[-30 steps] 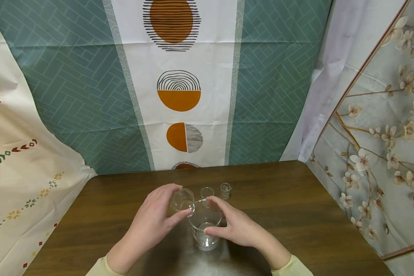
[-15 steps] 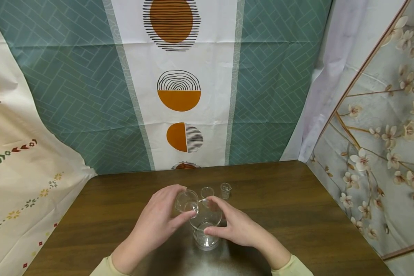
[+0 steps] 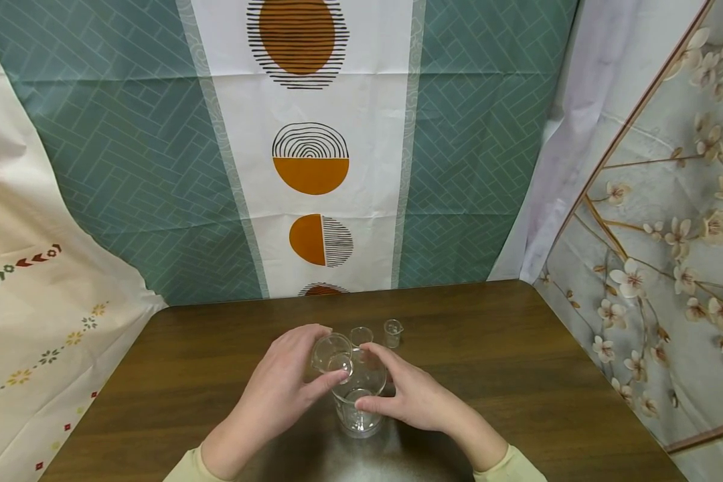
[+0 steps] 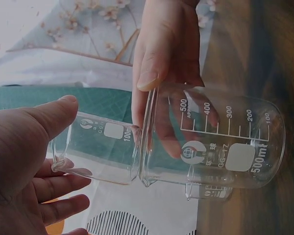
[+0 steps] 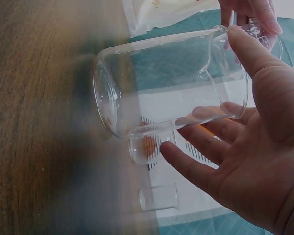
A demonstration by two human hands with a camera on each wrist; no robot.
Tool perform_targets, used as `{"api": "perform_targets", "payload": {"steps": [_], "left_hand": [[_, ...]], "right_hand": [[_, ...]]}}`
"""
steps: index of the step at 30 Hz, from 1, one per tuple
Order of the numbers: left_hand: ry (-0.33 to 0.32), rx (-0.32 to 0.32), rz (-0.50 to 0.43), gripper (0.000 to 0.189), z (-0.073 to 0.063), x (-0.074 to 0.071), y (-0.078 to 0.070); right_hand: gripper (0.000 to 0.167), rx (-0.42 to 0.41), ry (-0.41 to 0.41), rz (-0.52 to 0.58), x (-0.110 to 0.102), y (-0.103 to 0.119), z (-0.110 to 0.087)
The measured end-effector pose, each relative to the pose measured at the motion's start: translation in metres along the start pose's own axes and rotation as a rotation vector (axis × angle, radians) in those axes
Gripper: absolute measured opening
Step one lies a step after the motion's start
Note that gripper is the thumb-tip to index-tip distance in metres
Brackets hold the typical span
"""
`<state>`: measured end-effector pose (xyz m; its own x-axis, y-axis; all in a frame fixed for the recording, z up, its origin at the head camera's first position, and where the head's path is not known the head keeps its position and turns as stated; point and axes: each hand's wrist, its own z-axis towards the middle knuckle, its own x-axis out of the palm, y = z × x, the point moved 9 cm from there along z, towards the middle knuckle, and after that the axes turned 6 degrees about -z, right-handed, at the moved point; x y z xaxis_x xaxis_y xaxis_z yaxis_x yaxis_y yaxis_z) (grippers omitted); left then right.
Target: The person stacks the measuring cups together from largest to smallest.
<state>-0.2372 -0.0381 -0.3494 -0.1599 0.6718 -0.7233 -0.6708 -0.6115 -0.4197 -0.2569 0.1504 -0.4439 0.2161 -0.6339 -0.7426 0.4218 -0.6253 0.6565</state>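
My left hand [image 3: 283,378] pinches the top edge of a small clear glass beaker [image 4: 100,154] marked 100 ml. It holds this beaker upright just above the mouth of a larger glass beaker [image 4: 225,122], which carries a 500 ml mark and a printed scale. Around the rim of the larger beaker curls my right hand [image 3: 410,395], thumb on the near side and fingers on the far side. The larger beaker stands upright on the table. In the left wrist view, the small beaker's base sits close to the larger rim. Neither beaker shows visible contents.
Behind the 500 ml beaker stand two smaller glass beakers, a middle one [image 5: 152,142] and a tiny spouted one [image 3: 393,333]. All rest on a dark wooden table [image 3: 518,375]. A patterned curtain [image 3: 482,167] hangs along its back edge.
My left hand has moved a little to the right with the 100 ml beaker, bringing it further over the 500 ml beaker's rim. My right hand has stayed in place.
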Motion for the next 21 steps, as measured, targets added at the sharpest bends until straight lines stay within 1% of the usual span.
{"api": "perform_targets", "payload": {"steps": [9,14,21], "left_hand": [[0.018,-0.002,-0.015,0.064,0.001,0.009,-0.003],[0.035,-0.021,-0.027,0.064,0.001,0.014,-0.002],[0.081,-0.058,-0.048,0.065,0.001,0.024,0.002]], "right_hand": [[0.09,-0.003,0.011,0.017,0.0,0.0,0.0],[0.091,0.003,0.016,0.017,0.0,-0.001,0.0],[0.093,0.017,0.02,0.014,0.0,-0.002,0.0]]}}
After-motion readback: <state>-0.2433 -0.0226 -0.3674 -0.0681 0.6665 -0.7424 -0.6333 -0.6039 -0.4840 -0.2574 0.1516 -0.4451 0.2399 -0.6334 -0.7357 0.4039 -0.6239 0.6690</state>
